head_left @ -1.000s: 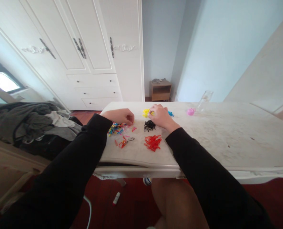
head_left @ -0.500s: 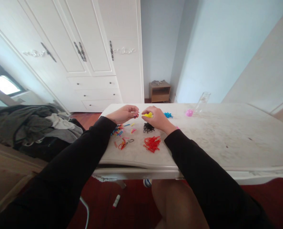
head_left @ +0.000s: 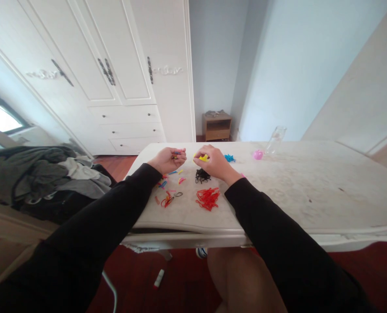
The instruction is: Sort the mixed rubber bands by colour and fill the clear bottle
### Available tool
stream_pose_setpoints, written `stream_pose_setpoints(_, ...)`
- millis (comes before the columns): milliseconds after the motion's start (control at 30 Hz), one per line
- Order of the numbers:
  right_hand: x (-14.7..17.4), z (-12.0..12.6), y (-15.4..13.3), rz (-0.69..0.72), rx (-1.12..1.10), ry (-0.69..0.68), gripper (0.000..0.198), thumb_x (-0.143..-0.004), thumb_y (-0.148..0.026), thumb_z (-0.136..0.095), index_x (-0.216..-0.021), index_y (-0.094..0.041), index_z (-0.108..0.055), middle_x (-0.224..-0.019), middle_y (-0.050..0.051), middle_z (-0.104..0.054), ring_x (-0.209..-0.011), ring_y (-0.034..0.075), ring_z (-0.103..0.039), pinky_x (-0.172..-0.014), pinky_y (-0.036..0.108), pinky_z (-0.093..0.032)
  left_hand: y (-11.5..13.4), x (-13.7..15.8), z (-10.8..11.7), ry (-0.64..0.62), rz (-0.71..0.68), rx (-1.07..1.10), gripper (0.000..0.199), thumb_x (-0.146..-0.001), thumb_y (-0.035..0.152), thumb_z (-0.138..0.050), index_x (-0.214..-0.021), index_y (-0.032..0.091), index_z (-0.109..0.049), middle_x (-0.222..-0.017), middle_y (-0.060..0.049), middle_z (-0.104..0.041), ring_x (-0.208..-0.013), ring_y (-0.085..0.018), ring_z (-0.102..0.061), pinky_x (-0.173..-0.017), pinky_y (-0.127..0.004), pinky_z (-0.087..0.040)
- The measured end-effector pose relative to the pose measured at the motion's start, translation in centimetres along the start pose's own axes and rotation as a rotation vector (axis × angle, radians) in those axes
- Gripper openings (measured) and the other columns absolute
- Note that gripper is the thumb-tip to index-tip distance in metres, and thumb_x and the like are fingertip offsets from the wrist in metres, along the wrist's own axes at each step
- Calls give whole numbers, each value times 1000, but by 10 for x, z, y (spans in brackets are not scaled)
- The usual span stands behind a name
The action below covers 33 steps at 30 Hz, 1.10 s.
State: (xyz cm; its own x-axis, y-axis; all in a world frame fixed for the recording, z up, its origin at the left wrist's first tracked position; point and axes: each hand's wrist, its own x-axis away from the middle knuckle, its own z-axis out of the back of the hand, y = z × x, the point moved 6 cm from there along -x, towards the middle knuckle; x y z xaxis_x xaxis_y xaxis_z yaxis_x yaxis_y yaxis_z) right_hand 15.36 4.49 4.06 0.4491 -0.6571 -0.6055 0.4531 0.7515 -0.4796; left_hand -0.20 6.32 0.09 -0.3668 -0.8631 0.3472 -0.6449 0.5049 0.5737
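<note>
My left hand (head_left: 170, 159) is turned palm up, its fingers curled around several coloured rubber bands (head_left: 178, 152), pink, blue and yellow among them. Over the yellow rubber bands (head_left: 202, 158) my right hand (head_left: 213, 161) bends with thumb and forefinger nearly together; whether a band sits between those fingertips I cannot make out. Just below it lies a pile of black rubber bands (head_left: 202, 175), and nearer me a pile of red ones (head_left: 208, 198). Blue rubber bands (head_left: 229, 158) lie beyond my right wrist. Mixed bands (head_left: 168, 199) are scattered below my left hand, some behind the sleeve.
The white table (head_left: 294, 195) has its edge close to my body. A clear glass vessel (head_left: 276, 140) and a pink object (head_left: 258, 154) stand at its far side. Clothes (head_left: 50, 178) are heaped at the left. A white wardrobe (head_left: 125, 78) rises behind.
My left hand has drawn slightly left and rolled palm up, showing the bands in it. My right hand stays over the yellow pile with little change.
</note>
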Motion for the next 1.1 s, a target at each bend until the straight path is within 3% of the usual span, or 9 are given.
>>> stream_pose_setpoints(167, 1, -1, 2, -5, -5, -8, 12, -86, -20, -67, -74, -19, -66, -83, 4, -66, -87, 20, -57, -82, 33, -42, -1, -3, 2, -13, 24, 2, 21, -80, -3, -44, -80, 18, -47, -58, 4, -37, -40, -9, -40, -32, -14, -27)
stream_pose_setpoints(300, 1, -1, 2, 7, -11, 6, 11, -85, -18, -67, -74, -19, -65, -81, 4, -66, -86, 19, -56, -81, 33, -41, 0, -3, 2, 3, 4, -123, 18, -84, 0, -44, -82, 15, -52, -63, -1, -47, -43, -9, -45, -33, -14, -32)
stream_pose_setpoints(467, 0, 0, 0, 1, -6, 16, 9, -85, -17, -67, -76, -19, -65, -82, 3, -66, -84, 19, -57, -79, 32, -42, -7, 2, -6, -51, 57, -265, 24, -92, -1, -41, -77, 14, -52, -60, 3, -41, -40, -5, -38, -32, -12, -25)
stream_pose_setpoints(700, 1, 2, 5, -54, -98, 26, 18, -86, -33, -76, -89, -17, -69, -84, 3, -69, -78, 16, -61, -72, 29, -44, -14, 6, -14, -101, 30, -455, 27, -94, 2, -46, -70, 11, -55, -61, 1, -43, -42, -3, -35, -35, -11, -25)
stream_pose_setpoints(967, -1, 1, 1, -27, -61, 9, 11, -87, -21, -71, -79, -16, -75, -78, 4, -69, -72, 15, -59, -69, 29, -44, -22, 6, -17, -148, -18, -549, 23, -91, 1, -54, -69, 9, -59, -61, 1, -44, -45, -3, -34, -37, -11, -25)
stream_pose_setpoints(1100, -2, 20, 6, -115, -105, 107, 10, -82, -19, -68, -76, -15, -74, -78, 4, -71, -73, 15, -61, -69, 29, -44, -25, 7, -18, -144, 25, -512, 19, -91, 2, -54, -76, 8, -64, -60, 1, -45, -43, -3, -34, -35, -11, -25)
